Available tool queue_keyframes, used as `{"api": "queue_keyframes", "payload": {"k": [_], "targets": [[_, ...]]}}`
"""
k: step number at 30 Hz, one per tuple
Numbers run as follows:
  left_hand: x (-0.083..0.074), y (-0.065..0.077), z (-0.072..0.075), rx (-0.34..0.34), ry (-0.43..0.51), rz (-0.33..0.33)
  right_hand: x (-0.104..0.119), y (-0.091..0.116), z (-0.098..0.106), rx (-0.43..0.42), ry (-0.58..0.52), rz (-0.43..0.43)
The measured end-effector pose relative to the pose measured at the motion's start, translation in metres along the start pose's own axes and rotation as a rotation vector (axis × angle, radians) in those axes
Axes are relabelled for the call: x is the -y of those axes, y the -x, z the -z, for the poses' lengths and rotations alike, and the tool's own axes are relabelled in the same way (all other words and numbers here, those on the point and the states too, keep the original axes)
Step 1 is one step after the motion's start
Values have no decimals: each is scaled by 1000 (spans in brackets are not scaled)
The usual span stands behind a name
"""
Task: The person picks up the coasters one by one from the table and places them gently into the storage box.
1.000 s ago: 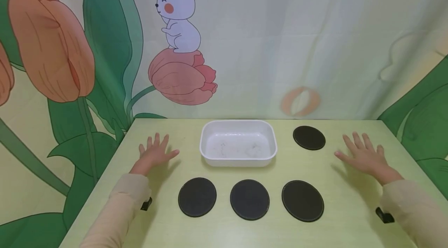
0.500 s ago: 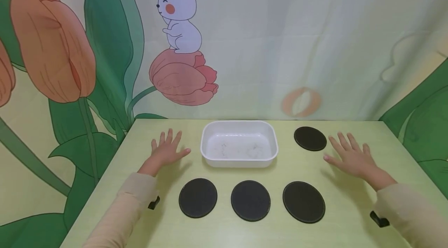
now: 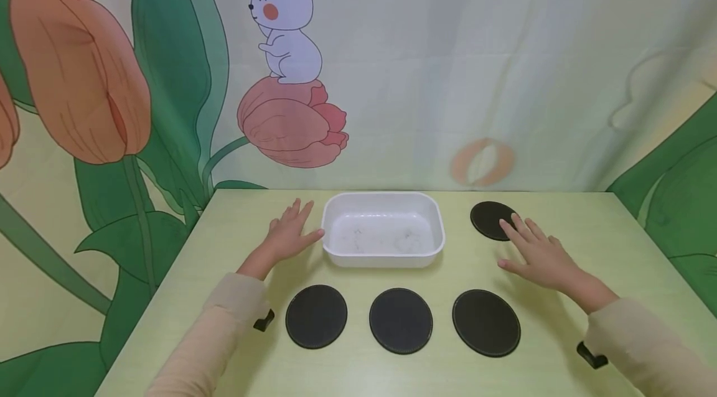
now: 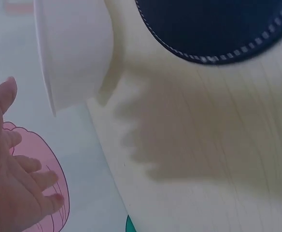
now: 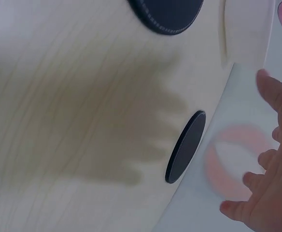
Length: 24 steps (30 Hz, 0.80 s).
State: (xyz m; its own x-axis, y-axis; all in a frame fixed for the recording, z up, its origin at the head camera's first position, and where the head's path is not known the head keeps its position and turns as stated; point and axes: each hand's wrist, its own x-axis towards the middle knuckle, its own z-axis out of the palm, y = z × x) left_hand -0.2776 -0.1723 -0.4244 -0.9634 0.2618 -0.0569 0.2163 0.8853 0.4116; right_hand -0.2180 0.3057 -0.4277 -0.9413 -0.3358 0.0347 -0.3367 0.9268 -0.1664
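Clearly, each grip hovers wide, left hand [image 3: 287, 238] at nine o'clock from the white tray [image 3: 383, 261], right hand [image 3: 544, 259] at three; closing in evenly seems best.

white tray [image 3: 383, 261]: rectangular, rounded corners, open side up, grey smudges on inner floor. left hand [image 3: 282, 238] hovers near its left end, fingers extended. four thin dark round discs, stitched edges on those seen close, all flat on the table [image 3: 426, 378]: left disc [image 3: 316, 317], middle disc [image 3: 401, 321], right disc [image 3: 486, 323] in a spaced row in front of tray; rear disc [image 3: 488, 219] right of tray, partly covered by right hand [image 3: 543, 260] in head view.
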Motion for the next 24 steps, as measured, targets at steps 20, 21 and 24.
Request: {"api": "queue_keyframes", "payload": {"k": [20, 21, 24], "targets": [[0, -22, -20, -89, 538, 130, 8, -9, -17, 417, -782, -66], [-1, -22, -21, -86, 559, 139, 8, -9, -18, 431, -787, -72], [-3, -23, -23, -78, 636, 167, 10, -9, -21, 458, -781, -82]]}}
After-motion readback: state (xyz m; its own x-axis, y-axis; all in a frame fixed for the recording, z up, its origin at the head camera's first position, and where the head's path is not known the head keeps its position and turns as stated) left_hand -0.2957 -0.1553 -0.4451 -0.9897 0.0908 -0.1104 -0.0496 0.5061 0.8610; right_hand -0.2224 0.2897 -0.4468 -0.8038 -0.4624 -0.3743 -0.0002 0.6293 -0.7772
